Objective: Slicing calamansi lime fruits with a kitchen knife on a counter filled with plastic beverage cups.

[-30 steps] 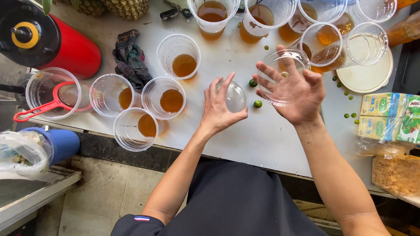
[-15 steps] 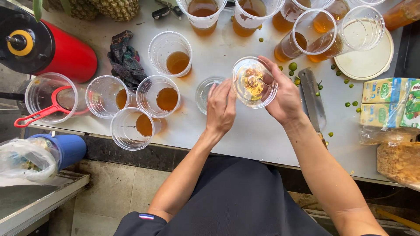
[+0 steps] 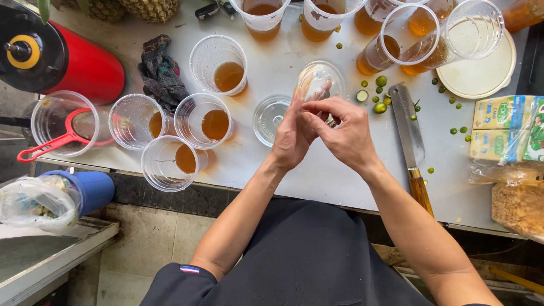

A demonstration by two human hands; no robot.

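Both hands are meeting over the white bench (image 3: 294, 181): the left hand (image 3: 292, 136) and right hand (image 3: 343, 133) are pinching a clear plastic cup (image 3: 318, 79) between their fingertips, just beside a clear lid (image 3: 271, 118) and knife (image 3: 409, 136).

Two green-and-yellow rectangular cartons (image 3: 506, 129) lie stacked at the surface's (image 3: 317, 181) right edge. A clear bag of tan contents (image 3: 518, 207) rests just below them.
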